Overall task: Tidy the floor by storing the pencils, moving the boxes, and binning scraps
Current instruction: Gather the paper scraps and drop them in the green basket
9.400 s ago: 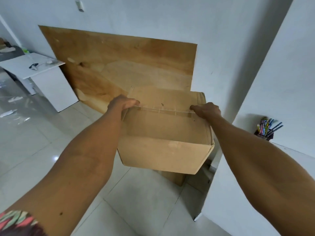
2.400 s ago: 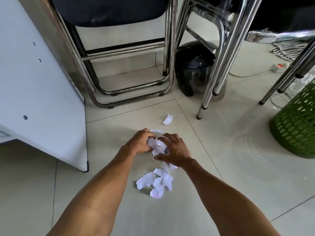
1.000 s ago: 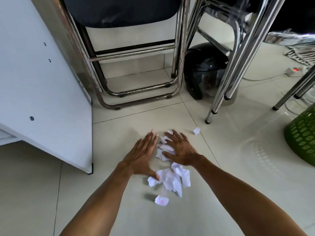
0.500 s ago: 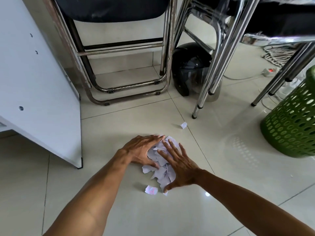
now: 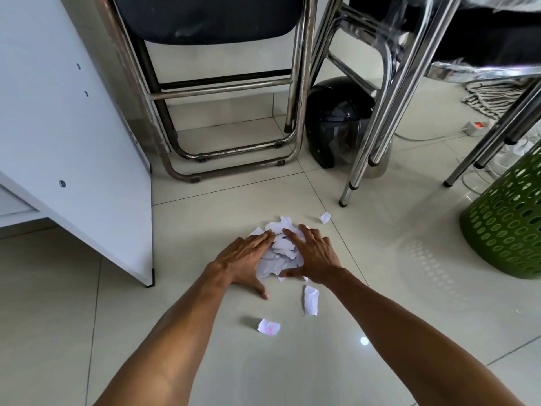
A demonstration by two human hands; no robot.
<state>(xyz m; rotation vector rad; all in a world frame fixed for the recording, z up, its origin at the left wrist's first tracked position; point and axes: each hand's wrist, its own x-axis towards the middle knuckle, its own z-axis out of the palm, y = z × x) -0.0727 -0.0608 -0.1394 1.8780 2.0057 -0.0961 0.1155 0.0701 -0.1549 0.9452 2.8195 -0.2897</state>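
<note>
Bright, even daylight fills the scene. The glossy floor tiles [image 5: 395, 288] carry a broad sheen toward 3 o'clock and a small hot glare spot [image 5: 364, 341] near 5 o'clock. Shadows are soft and short. Wide-angle distortion bows the chair legs [image 5: 377, 118] at 1 o'clock; focus is sharp at center.

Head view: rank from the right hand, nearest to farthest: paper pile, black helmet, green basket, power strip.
From the right hand:
1. Paper pile, touching it, between both hands.
2. Black helmet, ahead, behind the chair legs.
3. Green basket, far right on the floor.
4. Power strip, far right, back near the striped cloth.
Helmet and basket are hard to separate from this one view.
</note>
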